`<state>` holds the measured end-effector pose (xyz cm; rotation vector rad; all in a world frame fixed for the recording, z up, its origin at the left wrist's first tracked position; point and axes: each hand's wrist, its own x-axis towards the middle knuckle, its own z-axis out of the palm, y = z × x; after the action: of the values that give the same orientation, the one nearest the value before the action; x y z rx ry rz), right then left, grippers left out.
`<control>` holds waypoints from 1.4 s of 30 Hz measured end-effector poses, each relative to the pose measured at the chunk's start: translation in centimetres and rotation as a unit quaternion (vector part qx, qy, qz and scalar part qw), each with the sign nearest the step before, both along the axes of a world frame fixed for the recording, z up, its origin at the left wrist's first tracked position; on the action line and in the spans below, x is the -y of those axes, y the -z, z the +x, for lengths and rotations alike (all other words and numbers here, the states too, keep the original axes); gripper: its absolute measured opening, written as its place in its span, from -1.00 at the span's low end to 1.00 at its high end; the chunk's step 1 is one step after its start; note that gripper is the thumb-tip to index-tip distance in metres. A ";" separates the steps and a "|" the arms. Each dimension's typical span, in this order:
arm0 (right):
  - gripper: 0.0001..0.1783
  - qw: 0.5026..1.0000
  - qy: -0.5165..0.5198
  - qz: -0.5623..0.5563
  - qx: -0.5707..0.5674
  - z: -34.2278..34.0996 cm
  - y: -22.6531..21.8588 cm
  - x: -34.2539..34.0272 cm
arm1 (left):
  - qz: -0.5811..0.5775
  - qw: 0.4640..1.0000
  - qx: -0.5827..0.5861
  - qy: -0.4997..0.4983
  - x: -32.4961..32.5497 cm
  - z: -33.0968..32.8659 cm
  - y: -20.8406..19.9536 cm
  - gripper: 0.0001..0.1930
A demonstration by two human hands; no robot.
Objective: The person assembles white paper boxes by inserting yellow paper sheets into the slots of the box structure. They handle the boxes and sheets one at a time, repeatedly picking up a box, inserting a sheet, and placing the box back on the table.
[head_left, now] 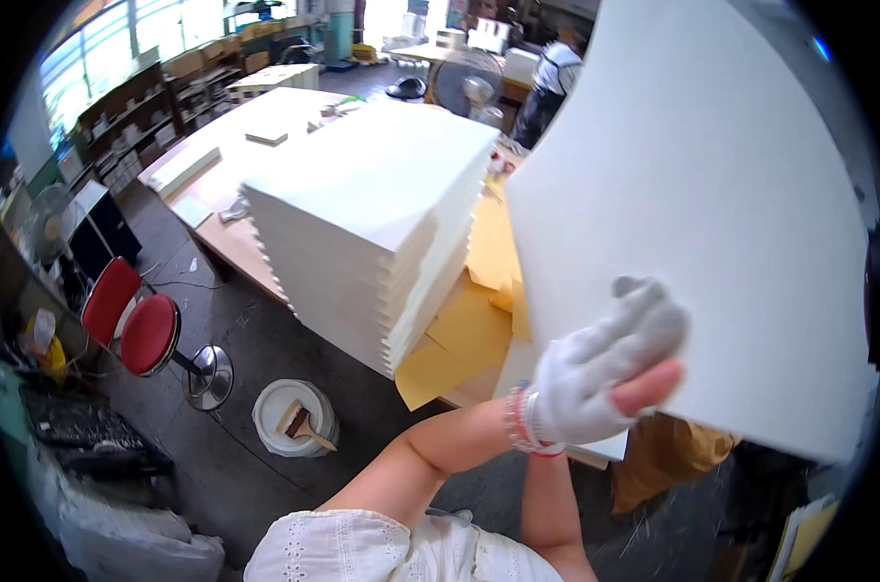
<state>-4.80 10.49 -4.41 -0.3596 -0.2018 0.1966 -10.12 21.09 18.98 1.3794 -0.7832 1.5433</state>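
Observation:
A large white sheet stands tilted up at the right, its near edge curving. My left hand, in a white glove with bare skin at one digit, is raised in front of this sheet. Its fingers stretch out along the surface, slightly blurred; whether they touch it I cannot tell. My right forearm rises from below, but the right hand is hidden behind the left wrist and glove. Left of the sheet, a tall stack of white boards with jagged, layered edges sits on a table. Yellow sheets lie between stack and sheet.
A white bucket on the floor carries a wide brush across its top. Farther left stands a red swivel chair. A brown sack is under the sheet. Another person and a fan are behind.

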 end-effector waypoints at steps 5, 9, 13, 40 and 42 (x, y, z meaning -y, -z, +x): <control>-0.26 0.982 -0.160 0.045 0.095 6.9 -2.6 2.3 | 0.032 0.991 0.067 -0.112 0.7 -0.3 -9.4 -0.59; -0.40 0.964 -0.132 -0.049 0.227 9.3 -12.6 -5.7 | 0.168 0.963 -0.001 -0.210 -3.6 1.7 -13.0 -0.56; -0.55 0.937 0.002 -0.226 0.268 5.6 -23.7 -16.0 | 0.162 0.977 -0.131 -0.040 -15.5 1.6 -11.4 -0.55; -0.45 0.282 0.184 -0.792 0.509 -0.2 -26.7 -21.5 | -0.027 0.840 -0.540 -0.041 -50.1 0.7 2.9 -0.67; -0.46 0.291 0.189 -0.782 0.518 -0.1 -26.5 -21.5 | -0.016 0.849 -0.523 -0.070 -50.5 0.7 3.4 -0.70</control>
<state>-4.90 31.98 22.13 -2.5942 -1.2454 -0.4993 -9.39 71.62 15.61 1.9603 0.0348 0.6596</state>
